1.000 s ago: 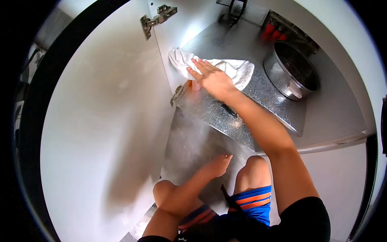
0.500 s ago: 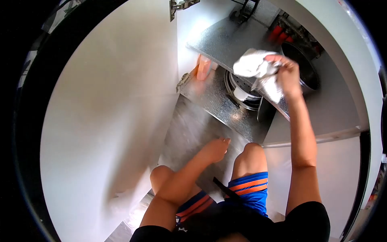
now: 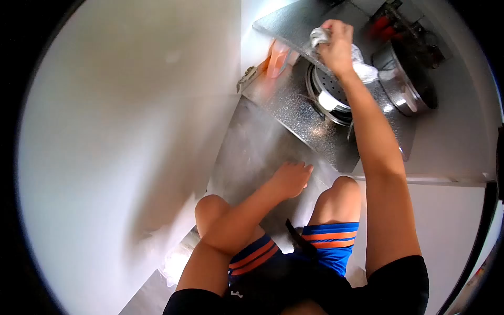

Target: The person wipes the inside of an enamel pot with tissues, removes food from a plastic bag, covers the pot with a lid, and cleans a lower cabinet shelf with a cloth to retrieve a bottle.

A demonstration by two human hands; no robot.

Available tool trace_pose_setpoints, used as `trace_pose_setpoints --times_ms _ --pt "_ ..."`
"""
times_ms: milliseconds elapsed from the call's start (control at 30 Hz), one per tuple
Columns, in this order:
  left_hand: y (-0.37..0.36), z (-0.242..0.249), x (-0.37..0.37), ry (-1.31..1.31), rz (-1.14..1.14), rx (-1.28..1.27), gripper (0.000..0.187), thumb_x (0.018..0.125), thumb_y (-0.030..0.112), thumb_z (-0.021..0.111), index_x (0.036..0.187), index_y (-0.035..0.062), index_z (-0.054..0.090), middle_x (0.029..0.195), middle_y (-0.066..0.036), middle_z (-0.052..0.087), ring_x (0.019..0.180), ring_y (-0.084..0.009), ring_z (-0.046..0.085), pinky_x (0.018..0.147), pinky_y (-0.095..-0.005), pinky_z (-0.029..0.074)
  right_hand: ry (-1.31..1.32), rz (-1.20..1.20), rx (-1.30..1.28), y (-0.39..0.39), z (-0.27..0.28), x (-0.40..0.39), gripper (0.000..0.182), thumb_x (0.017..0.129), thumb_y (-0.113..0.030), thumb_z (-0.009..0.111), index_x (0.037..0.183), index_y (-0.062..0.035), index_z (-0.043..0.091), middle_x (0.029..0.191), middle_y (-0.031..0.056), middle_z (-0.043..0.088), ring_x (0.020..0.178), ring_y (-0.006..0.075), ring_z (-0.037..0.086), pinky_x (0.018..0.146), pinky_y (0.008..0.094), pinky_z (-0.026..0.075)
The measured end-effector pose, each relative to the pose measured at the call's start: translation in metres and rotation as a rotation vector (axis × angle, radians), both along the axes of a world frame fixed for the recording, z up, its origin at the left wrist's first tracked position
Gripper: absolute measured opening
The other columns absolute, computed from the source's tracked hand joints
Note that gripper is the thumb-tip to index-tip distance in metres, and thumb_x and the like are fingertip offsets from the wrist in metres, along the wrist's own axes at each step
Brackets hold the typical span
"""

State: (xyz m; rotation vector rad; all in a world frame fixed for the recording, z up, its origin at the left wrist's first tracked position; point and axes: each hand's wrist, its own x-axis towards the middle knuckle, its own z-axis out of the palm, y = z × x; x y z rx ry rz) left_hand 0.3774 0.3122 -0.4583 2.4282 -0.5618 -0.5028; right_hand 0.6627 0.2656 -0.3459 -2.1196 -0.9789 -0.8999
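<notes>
My right hand (image 3: 337, 48) is closed around a crumpled white cloth (image 3: 364, 71) at the upper cupboard shelf (image 3: 286, 26), near its front edge. Part of the cloth is hidden behind the hand and forearm. A metal pot (image 3: 401, 79) stands on that shelf, to the right of the cloth. Below the shelf edge, a steamer pot (image 3: 336, 94) with a perforated metal insert sits on the lower shelf (image 3: 294, 113). Over the floor between the knees hangs my left hand (image 3: 292, 179), fingers curled in and touching none of these things.
A large white cupboard door (image 3: 121, 131) stands wide on the left. An orange plastic container (image 3: 278, 59) is at the left of the lower shelf. Dark and red items (image 3: 386, 29) are at the back of the upper shelf. Grey floor (image 3: 249, 142) lies below.
My right hand has moved left and farther into the cupboard with the cloth, lowering it onto the upper shelf. The view has shifted slightly. My left hand stays nearly in place.
</notes>
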Motion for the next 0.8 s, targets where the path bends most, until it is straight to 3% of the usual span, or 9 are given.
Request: trace_pose_setpoints --times_ms 67,167,267,367,433,500,567,700,800 --pt "0.003 0.0 -0.002 -0.023 0.014 0.005 0.053 0.082 0.019 0.064 0.128 0.0009 0.044 0.115 -0.02 0.056 0.102 -0.0352 0.057 0.088 -0.045 0.045 0.254 0.08 -0.058 -0.014 0.006 -0.007 0.036 0.064 -0.001 0.064 0.098 -0.0071 0.054 0.094 0.0164 0.057 0.09 0.0322 0.058 0.082 0.0405 0.045" --pt "0.003 -0.003 -0.003 -0.064 0.02 0.007 0.053 0.081 0.02 0.065 0.127 0.0012 0.045 0.113 -0.018 0.057 0.102 -0.0345 0.058 0.088 -0.045 0.045 0.279 0.16 -0.542 -0.047 0.032 -0.022 0.049 0.073 -0.022 0.067 0.121 -0.0182 0.056 0.12 0.0087 0.059 0.108 0.0319 0.057 0.093 0.0385 0.043" --pt "-0.002 0.003 -0.006 -0.074 -0.005 0.034 0.054 0.081 0.02 0.065 0.127 0.0016 0.045 0.111 -0.018 0.057 0.102 -0.034 0.057 0.088 -0.0445 0.044 -0.122 -0.041 -0.791 -0.068 0.007 -0.012 0.053 0.082 -0.042 0.062 0.132 -0.0246 0.05 0.142 0.0045 0.043 0.118 0.0262 0.052 0.108 0.0382 0.025" --pt "-0.009 0.013 -0.007 -0.109 -0.031 0.063 0.054 0.08 0.021 0.064 0.127 0.0017 0.045 0.11 -0.017 0.058 0.101 -0.0333 0.057 0.089 -0.0442 0.042 -0.28 -0.162 -0.733 -0.059 -0.009 0.018 0.049 0.083 -0.029 0.063 0.131 -0.0276 0.05 0.14 0.0017 0.045 0.119 0.0264 0.051 0.107 0.038 0.032" --pt "-0.017 0.014 -0.011 -0.139 -0.043 0.071 0.054 0.08 0.021 0.064 0.127 0.0011 0.045 0.108 -0.017 0.058 0.101 -0.0327 0.057 0.09 -0.0438 0.042 0.287 -0.062 -0.782 -0.028 0.006 0.039 0.063 0.093 -0.049 0.039 0.144 -0.0124 0.029 0.149 0.0085 0.028 0.139 0.0261 0.021 0.112 0.0477 0.016" --pt "-0.022 0.005 -0.013 -0.096 -0.076 0.047 0.055 0.081 0.021 0.064 0.127 0.0003 0.045 0.109 -0.017 0.058 0.102 -0.0329 0.057 0.091 -0.0444 0.041 0.367 -0.143 -0.906 0.0 0.004 0.043 0.061 0.095 -0.052 0.015 0.145 -0.0189 0.029 0.154 0.0027 0.019 0.142 0.0291 0.009 0.113 0.0519 0.006" --pt "-0.026 -0.007 -0.016 -0.086 -0.084 0.017 0.055 0.081 0.021 0.063 0.128 -0.0003 0.044 0.11 -0.018 0.057 0.103 -0.0332 0.056 0.093 -0.0447 0.04 0.556 -0.025 -0.811 0.027 0.034 -0.017 0.057 0.096 -0.046 0.017 0.145 -0.0193 0.029 0.153 0.0078 0.019 0.141 0.0321 0.011 0.114 0.0495 0.006" --pt "-0.022 -0.013 -0.016 -0.089 -0.082 0.025 0.054 0.083 0.021 0.062 0.129 -0.0005 0.043 0.113 -0.019 0.056 0.106 -0.0344 0.055 0.095 -0.0442 0.039 0.27 0.061 -0.865 0.006 0.012 -0.035 0.05 0.095 -0.031 0.03 0.143 -0.0192 0.033 0.151 0.0162 0.021 0.139 0.0359 0.019 0.115 0.0456 0.011" --pt "-0.015 0.004 -0.01 -0.037 -0.088 0.045 0.054 0.084 0.021 0.061 0.13 -0.0005 0.043 0.115 -0.019 0.055 0.106 -0.0348 0.055 0.096 -0.0435 0.039 0.113 0.1 -0.647 -0.057 0.012 -0.066 0.046 0.09 -0.017 0.048 0.136 -0.0171 0.043 0.14 0.0153 0.041 0.126 0.0366 0.04 0.106 0.0464 0.03"
